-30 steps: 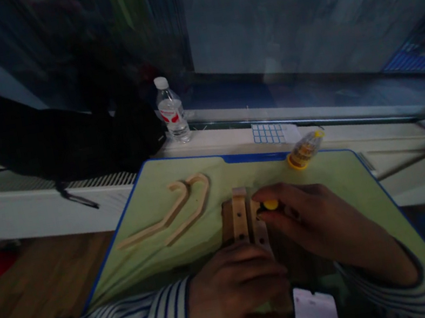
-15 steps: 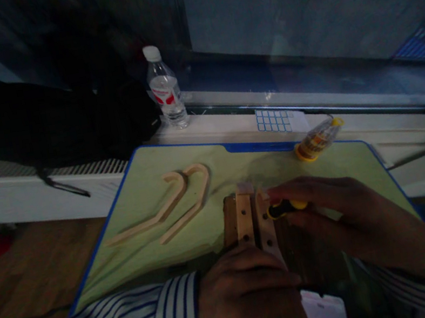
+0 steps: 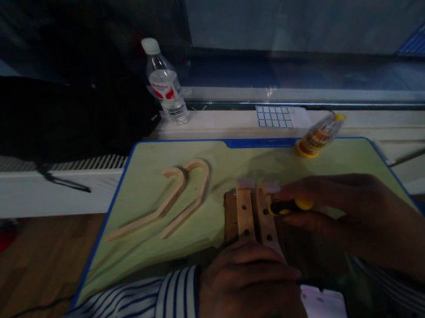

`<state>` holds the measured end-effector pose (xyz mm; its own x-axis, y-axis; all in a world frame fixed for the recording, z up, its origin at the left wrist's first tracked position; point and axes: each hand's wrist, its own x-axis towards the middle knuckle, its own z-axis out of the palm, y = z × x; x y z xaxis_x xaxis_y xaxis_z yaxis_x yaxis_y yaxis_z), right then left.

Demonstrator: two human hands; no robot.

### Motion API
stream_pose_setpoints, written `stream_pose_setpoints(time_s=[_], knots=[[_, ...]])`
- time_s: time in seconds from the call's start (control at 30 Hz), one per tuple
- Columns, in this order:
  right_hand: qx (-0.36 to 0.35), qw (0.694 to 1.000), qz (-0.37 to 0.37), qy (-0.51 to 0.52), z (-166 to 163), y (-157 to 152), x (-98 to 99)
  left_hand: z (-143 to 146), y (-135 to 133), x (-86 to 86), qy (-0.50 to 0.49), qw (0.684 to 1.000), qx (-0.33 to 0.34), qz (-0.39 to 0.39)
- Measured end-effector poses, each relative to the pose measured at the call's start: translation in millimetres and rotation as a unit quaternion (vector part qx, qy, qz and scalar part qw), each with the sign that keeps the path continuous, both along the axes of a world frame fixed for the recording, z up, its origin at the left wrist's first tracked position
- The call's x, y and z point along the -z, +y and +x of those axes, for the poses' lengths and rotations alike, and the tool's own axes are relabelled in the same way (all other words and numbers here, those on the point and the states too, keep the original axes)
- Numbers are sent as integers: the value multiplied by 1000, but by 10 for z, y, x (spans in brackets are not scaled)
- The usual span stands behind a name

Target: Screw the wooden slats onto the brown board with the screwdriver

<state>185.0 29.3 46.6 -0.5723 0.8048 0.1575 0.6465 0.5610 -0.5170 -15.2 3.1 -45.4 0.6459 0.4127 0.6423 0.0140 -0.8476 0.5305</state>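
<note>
My right hand (image 3: 341, 213) is closed, thumb and fingers pinching the yellow-and-black handle of what looks like a small screwdriver (image 3: 287, 206). Its tip meets, or nearly meets, a hole in the right one of two pale wooden strips (image 3: 267, 222). The left strip (image 3: 245, 211) lies beside it, also with dark holes along its length. Under both is a darker brown wooden block (image 3: 230, 216). My left hand (image 3: 248, 292) is wrapped over the near ends of the strips, its fingers bent and covering that part.
Two bent wooden hook-shaped pieces (image 3: 199, 200) lie on the pale tabletop (image 3: 132, 261) to the left. A bottle with a yellow base (image 3: 317, 136) leans at the back right. A water bottle (image 3: 170, 92) stands on the sill. A white card (image 3: 323, 309) is near the front.
The view has tilted slightly, so the tabletop sits a little higher in the picture. Both hands keep their places on the wood and the screwdriver.
</note>
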Motion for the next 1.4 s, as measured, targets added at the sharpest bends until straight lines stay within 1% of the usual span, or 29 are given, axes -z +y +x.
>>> stream_pose_setpoints(time_s=[0.23,0.47,0.57,0.7,0.87,1.03,1.23,1.4], knots=[[23,1000,2,-10,-23,-26,12,14,-4,29,-19,1000,0,-1],[-32,999,17,19,-25,70,100,15,-9,45,-25,1000,-9,6],[-41,998,26,30,-30,89,125,-12,1,70,-23,1000,-10,2],[-31,999,37,12,-32,73,103,-46,33,87,-40,999,-5,3],[-24,999,24,-18,-37,39,65,-53,62,63,-30,1000,-10,-3],[-16,999,43,-21,-46,33,65,-53,62,66,-28,1000,-9,-3],[-14,999,43,-27,-61,52,58,-44,61,94,-35,999,-5,-12],[-21,997,60,-54,-62,44,51,-44,53,90,-36,999,-13,-3]])
